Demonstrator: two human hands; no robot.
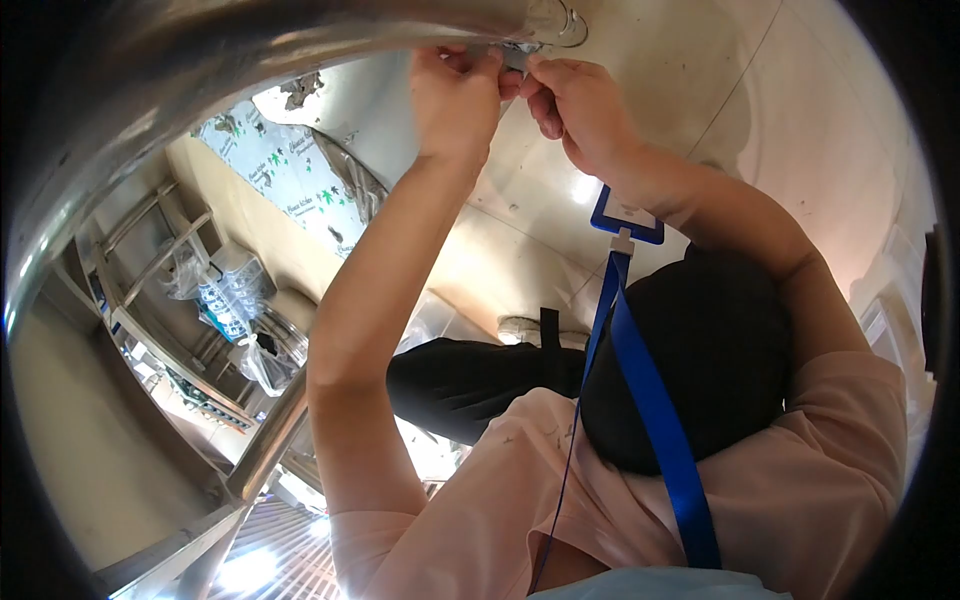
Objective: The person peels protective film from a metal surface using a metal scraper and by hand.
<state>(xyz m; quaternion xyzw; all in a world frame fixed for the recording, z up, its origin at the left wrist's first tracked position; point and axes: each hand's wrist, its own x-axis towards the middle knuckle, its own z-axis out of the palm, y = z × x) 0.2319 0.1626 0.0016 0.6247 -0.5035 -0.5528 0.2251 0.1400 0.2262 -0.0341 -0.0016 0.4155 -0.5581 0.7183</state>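
At the top of the head view, my left hand (pixel 452 100) and my right hand (pixel 590 112) meet with fingers pinched close together. Between the fingertips is a small grey piece (pixel 515 58), mostly covered, its kind not clear. Just above it runs a thick, shiny metal tube (pixel 400 25), with a short round end fitting (pixel 560 22) beside my right fingertips. The fingers of both hands are bent and closed, and the left ones are partly hidden under the tube.
A blue lanyard (pixel 650 400) with a badge (pixel 628 215) hangs below my right forearm. Patterned sheeting (pixel 285 175) covers a surface at left. Beyond it are a metal rack (pixel 150 250), plastic-wrapped blue-and-white items (pixel 225 305) and a plastic bag (pixel 265 365). Pale tiles (pixel 680 80) lie beneath my hands.
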